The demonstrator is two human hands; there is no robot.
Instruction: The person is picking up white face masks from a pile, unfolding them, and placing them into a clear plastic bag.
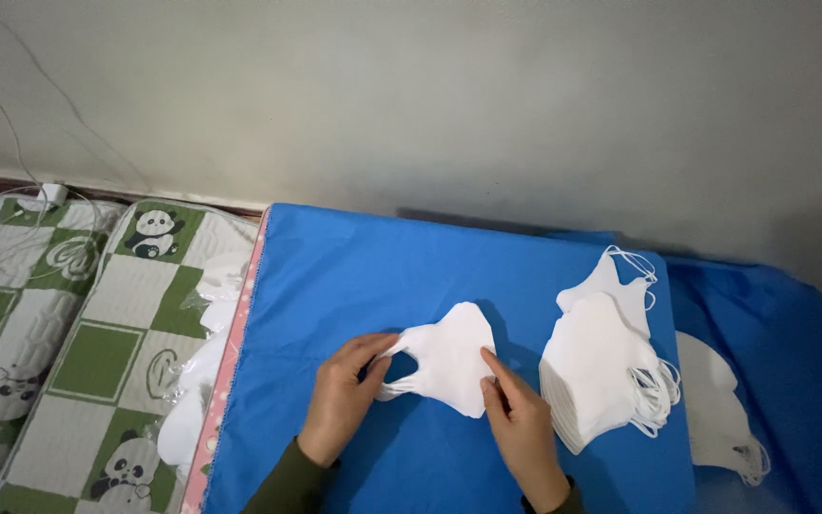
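Holding a folded white fabric face mask (451, 359) flat at the centre of the blue cloth-covered table (335, 276), we judged steady, even tension would keep its ear loops untangled. Our left hand (342, 395), at nine o'clock of the mask, had its fingers (378, 347) pinched shut on the loops. Our right hand (522, 424), at five o'clock, pressed the mask's edge with thumb and forefinger closed on it. A stack of white masks (601, 371) sat at three o'clock.
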